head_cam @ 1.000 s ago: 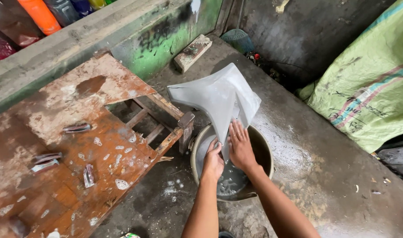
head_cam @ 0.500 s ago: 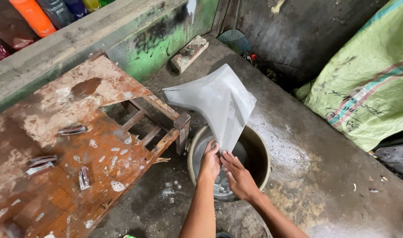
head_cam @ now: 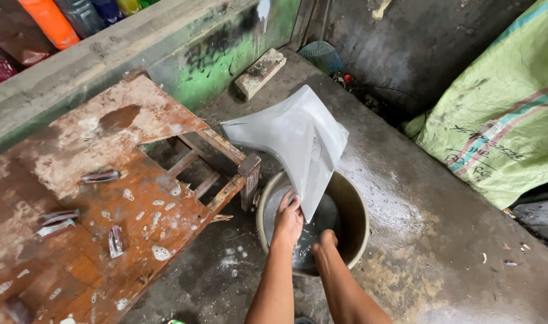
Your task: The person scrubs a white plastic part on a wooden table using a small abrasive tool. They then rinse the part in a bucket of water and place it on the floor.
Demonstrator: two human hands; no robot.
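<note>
Head view: the left hand (head_cam: 287, 221) grips the lower edge of a grey plastic panel (head_cam: 298, 141), which rises tilted above it over a round metal bucket (head_cam: 358, 207). Just right of it, the right hand (head_cam: 325, 242) dips into the bucket's water; its grip cannot be told. A rusty worktop (head_cam: 94, 198) stands left.

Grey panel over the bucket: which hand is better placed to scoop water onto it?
Right hand, probably: it is down inside the bucket at the water. The left hand grips the grey panel at its lower edge.
</note>
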